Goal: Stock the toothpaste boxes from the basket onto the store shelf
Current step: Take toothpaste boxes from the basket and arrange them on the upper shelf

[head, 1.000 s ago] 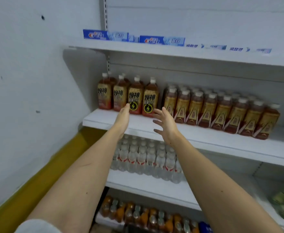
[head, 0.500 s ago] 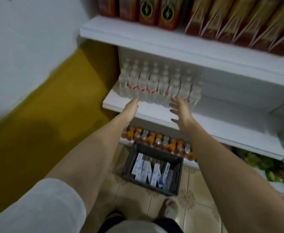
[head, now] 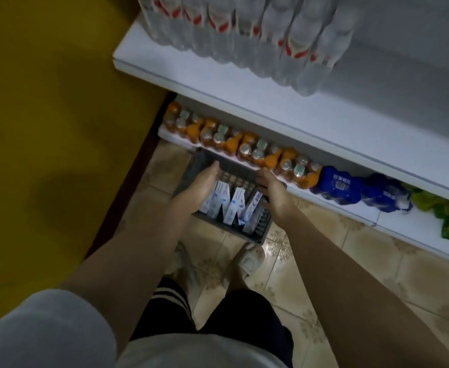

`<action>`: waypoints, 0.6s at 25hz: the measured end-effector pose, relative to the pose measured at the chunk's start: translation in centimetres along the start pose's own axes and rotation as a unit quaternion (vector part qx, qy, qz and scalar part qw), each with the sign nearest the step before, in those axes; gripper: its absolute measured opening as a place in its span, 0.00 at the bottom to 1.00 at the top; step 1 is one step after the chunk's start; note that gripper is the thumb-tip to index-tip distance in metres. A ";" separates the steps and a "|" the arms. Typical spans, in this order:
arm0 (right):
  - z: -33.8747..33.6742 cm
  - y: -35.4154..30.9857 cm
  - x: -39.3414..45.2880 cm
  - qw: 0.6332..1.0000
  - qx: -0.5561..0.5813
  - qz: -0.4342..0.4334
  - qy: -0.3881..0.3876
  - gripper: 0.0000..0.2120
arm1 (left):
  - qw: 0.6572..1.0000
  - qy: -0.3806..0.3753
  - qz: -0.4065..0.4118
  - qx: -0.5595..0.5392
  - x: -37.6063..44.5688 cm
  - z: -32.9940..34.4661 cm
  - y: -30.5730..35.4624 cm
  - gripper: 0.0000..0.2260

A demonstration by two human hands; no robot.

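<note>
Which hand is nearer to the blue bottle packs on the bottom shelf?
The right hand. It hovers over the basket's right side, just left of the blue bottle packs. The left hand is over the basket's left side, farther from them.

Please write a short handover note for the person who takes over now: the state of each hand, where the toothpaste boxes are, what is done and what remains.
Left hand: open, empty, reaching down over the basket.
Right hand: open, empty, over the basket's right side.
Toothpaste boxes: several stand on end in the dark basket on the floor tiles, in front of the bottom shelf with orange drink bottles.
Done: nothing in hand at this moment; the target shelf is out of view.
Left: grasp boxes, lift, place on the shelf.
</note>
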State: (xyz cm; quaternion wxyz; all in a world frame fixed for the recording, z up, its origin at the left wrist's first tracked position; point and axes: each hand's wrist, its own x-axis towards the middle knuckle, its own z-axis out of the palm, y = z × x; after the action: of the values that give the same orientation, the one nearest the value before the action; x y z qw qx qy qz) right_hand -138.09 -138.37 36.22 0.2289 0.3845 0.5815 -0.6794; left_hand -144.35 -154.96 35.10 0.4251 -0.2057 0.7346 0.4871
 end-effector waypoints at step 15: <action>1.3 29.2 32.0 0.986 -0.055 0.154 0.026 0.14 | 0.973 0.091 -0.212 0.000 35.5 10.3 -25.4 0.15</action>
State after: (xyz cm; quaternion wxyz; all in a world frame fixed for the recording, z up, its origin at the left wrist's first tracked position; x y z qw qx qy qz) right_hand -135.43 -141.70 -6.90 0.3365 0.4733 0.5579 -0.5929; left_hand -141.47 -152.97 -9.59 0.4504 -0.4004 0.7096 0.3651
